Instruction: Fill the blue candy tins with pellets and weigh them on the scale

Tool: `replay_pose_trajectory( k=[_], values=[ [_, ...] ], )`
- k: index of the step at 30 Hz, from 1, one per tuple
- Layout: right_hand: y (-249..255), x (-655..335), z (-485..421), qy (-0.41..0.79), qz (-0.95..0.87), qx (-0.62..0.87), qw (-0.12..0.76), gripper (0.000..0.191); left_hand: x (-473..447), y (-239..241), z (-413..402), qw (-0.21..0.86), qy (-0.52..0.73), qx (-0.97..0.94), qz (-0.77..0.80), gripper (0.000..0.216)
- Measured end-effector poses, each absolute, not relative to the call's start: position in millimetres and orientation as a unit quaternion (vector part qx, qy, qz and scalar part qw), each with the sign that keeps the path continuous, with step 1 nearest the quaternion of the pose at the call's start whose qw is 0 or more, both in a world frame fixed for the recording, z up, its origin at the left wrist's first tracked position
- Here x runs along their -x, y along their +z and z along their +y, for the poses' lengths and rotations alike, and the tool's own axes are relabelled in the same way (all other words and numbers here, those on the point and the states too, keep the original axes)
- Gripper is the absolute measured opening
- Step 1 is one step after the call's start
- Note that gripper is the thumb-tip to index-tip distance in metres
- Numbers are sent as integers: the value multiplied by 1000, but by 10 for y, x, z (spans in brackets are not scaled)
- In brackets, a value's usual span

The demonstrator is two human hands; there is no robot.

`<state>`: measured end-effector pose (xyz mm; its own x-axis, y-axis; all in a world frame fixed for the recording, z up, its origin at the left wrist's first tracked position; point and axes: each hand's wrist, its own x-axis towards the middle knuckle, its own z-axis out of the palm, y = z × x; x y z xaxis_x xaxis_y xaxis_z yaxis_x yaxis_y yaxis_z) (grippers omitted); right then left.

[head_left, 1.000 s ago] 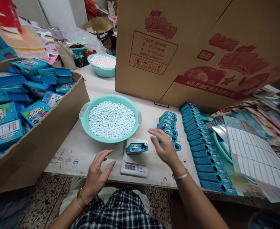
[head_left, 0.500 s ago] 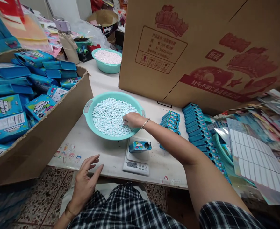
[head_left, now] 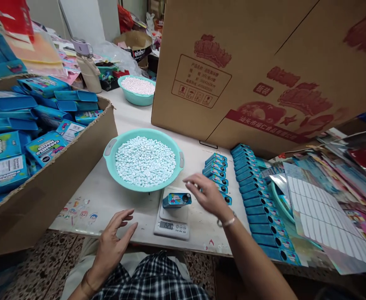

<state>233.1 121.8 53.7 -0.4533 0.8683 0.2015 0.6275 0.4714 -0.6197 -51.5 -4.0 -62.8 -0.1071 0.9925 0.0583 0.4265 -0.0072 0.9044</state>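
On a small white kitchen scale [head_left: 172,230] stands a blue candy box [head_left: 177,200], its round opening facing up. Just above and to the right of that box hovers my right hand [head_left: 205,192], fingers stretched out, with nothing visible in them. My left hand [head_left: 115,235] rests in the air near the table's front edge, left of the scale, empty with thumb and fingers apart. Behind the scale, a turquoise basin [head_left: 109,160] holds many small pale blue candies [head_left: 145,160].
At left stands a cardboard carton [head_left: 85,154] full of blue boxes. Rows of blue boxes [head_left: 257,204] line the right side, with sticker sheets [head_left: 326,221] beyond. A big cardboard carton [head_left: 220,83] blocks the back. A second basin [head_left: 135,98] holds pale pink candies.
My right hand has left the candies in the basin and moved right and toward me, beside the box on the scale. The left hand stays nearly still. The view has shifted slightly.
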Motion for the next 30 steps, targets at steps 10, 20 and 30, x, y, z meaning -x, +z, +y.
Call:
replay_pose_trajectory(
  k=[10,20,30],
  values=[
    [262,-2735,623,189,-644,601,434,30,395,-528,102,338,406,-600,600,36],
    [-73,-2576,341,140,-717,611,306,72,415,-525,60,347,401,-585,614,34],
    [-74,-2408,382,82,-783,568,240,59,186,-410,276,332,404,-650,551,40]
  ],
)
